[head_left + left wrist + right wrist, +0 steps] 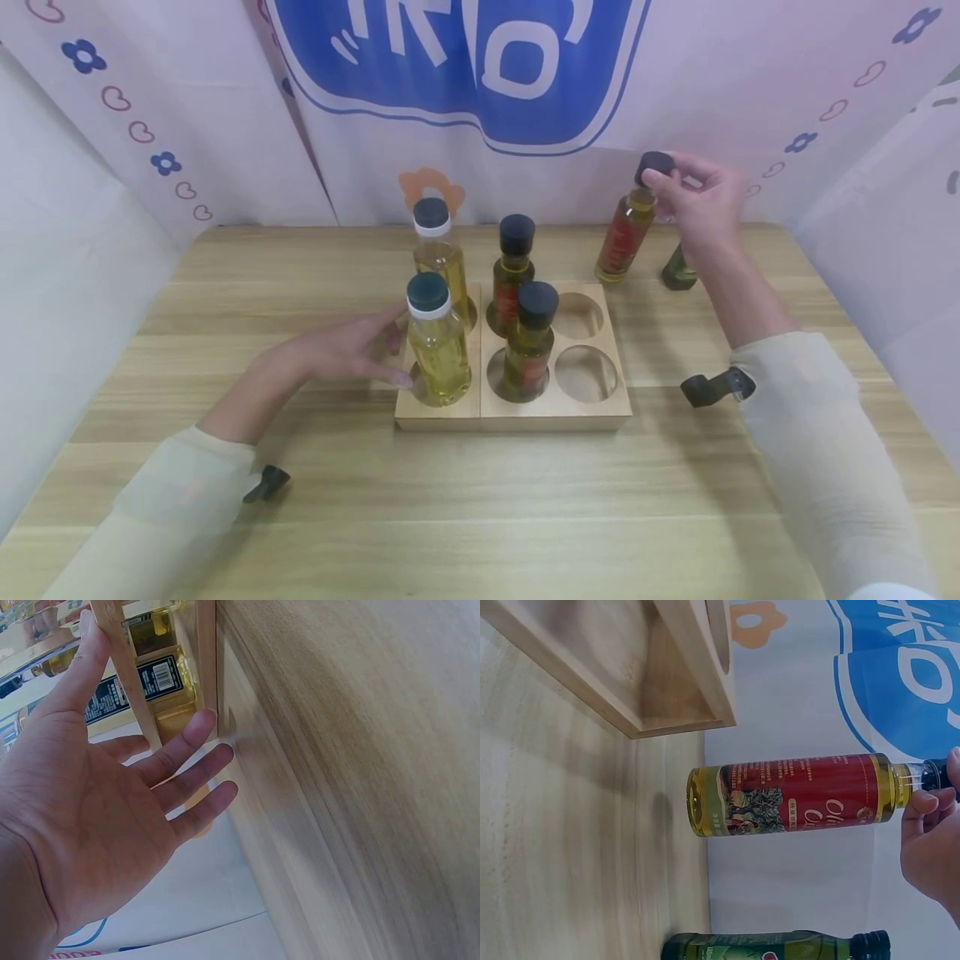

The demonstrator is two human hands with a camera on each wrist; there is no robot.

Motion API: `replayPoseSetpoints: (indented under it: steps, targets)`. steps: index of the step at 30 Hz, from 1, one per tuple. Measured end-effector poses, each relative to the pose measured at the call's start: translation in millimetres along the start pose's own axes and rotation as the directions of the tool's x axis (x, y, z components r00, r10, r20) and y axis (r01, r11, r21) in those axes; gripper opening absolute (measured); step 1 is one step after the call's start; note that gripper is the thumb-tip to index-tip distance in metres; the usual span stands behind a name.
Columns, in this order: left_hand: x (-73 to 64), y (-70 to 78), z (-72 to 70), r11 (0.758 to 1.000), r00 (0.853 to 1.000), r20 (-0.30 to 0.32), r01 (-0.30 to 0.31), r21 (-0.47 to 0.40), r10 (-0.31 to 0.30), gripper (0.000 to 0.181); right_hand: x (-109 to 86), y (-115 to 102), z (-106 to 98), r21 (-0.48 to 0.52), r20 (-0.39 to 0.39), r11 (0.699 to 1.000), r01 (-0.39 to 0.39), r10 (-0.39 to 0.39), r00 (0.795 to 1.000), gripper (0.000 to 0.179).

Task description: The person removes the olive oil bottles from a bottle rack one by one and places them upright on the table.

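Your left hand (341, 348), fingers wide, is beside the pale wooden rack (551, 423) holding two clear bottles of yellow liquid (444, 362) and two red-labelled, black-capped bottles (528, 358). Right of the rack, your right hand (705, 196) pinches a red-labelled cylindrical bottle (627, 237) by its black cap (656, 167), cap up, long axis nearly upright.

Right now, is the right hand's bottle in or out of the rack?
Out: the right hand holds the bottle by its cap, and the right wrist view shows it clear of the rack.
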State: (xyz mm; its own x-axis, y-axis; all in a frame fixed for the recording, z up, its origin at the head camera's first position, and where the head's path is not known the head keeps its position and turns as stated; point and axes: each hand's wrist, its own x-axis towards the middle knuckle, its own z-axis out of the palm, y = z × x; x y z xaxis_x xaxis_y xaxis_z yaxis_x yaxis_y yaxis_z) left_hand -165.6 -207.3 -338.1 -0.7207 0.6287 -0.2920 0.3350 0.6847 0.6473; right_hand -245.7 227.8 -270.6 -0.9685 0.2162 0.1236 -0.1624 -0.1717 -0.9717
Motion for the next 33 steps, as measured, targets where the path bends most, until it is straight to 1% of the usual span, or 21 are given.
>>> replayPoseSetpoints:
  steps: [12, 19, 24, 33]
  targets:
    - [-1.1, 1.0, 0.9, 1.0, 1.0, -0.012, 0.005, 0.0, -0.005, 0.118, 0.6, 12.1, 1.2, 0.037, 0.014, 0.999, 0.004, -0.005, 1.0, 0.017]
    - [0.2, 1.4, 0.2, 1.0, 1.0, -0.015, 0.015, -0.015, -0.015, 0.118, 2.6, 17.5, -1.1, 0.029, 0.014, 1.0, 0.008, -0.008, 1.0, 0.017]
    - [0.9, 0.0, -0.1, 1.0, 1.0, -0.017, 0.024, -0.003, -0.024, 0.119, 4.6, 20.0, -3.1, 0.033, 0.011, 0.999, 0.001, -0.001, 1.0, 0.017]
    - [0.7, -0.7, 0.4, 1.0, 1.0, -0.013, 0.024, -0.01, -0.024, 0.119, 5.8, 21.9, -6.6, 0.029, 0.003, 1.0, -0.004, 0.004, 1.0, 0.017]
